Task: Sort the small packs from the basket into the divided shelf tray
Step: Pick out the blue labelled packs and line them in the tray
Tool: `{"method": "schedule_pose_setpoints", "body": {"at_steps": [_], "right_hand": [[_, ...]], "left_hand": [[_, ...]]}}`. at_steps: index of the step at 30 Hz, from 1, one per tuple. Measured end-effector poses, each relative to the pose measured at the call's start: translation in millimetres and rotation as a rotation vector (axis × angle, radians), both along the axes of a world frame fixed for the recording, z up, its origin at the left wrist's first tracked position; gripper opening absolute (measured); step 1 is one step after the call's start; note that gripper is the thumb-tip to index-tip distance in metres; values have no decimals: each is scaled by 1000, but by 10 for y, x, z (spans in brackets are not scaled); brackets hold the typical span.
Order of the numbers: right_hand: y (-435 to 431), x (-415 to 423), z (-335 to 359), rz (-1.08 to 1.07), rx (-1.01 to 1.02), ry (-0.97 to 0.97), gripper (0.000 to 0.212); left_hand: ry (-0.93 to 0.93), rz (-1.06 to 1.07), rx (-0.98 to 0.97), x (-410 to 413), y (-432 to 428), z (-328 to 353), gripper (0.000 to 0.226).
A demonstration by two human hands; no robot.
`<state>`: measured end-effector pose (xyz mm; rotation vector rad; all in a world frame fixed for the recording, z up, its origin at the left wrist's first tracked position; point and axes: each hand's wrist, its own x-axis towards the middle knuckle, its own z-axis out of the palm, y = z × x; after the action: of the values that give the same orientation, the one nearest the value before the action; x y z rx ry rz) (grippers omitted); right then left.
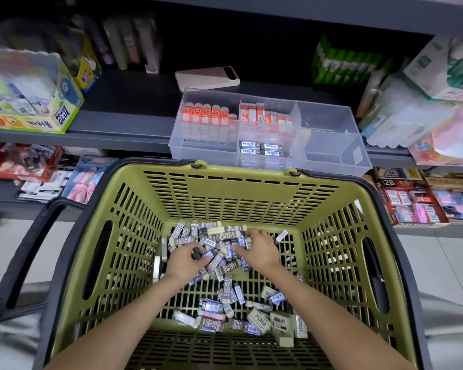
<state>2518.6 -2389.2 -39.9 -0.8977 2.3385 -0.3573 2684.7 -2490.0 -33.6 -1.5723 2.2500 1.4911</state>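
An olive-green basket point(225, 198) with black handles fills the lower view, and several small grey, blue and cream packs point(219, 316) lie on its slatted floor. Both of my hands reach down into the far heap of packs. My left hand point(187, 260) curls its fingers round a few packs there, some with dark ends. My right hand point(257, 247) digs its bent fingers into the heap and grips blue-labelled packs. A clear divided tray point(329, 145) stands on the shelf behind the basket. Its left compartments hold red-and-white packs and blue packs; its right compartments look empty.
A white phone-like device point(207, 77) lies on the shelf behind the tray. A yellow glue box point(38, 102) stands at the left, green and white packages point(353, 65) at the right. Lower shelves hold boxed goods point(412, 201).
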Motion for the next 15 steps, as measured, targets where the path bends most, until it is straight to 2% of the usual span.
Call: {"method": "schedule_pose_setpoints", "body": {"at_steps": [3,7,9,12,15], "right_hand": [[64,-48,-39,163,56,144,72],[-3,11,2,268,112,393,76],[-57,56,27,231,119,392,68],[-53,82,36,186,131,328,45],[-13,49,53,208,166,318,33]], "left_hand": [[-40,-119,-69,-3,-22,-1,23],[-52,-171,-60,-24,-65,22,17],[-55,-180,-32,-10,-74,18,19],[-53,-133,69,39,-101,53,23],[97,87,271,9,-118,167,14]]}}
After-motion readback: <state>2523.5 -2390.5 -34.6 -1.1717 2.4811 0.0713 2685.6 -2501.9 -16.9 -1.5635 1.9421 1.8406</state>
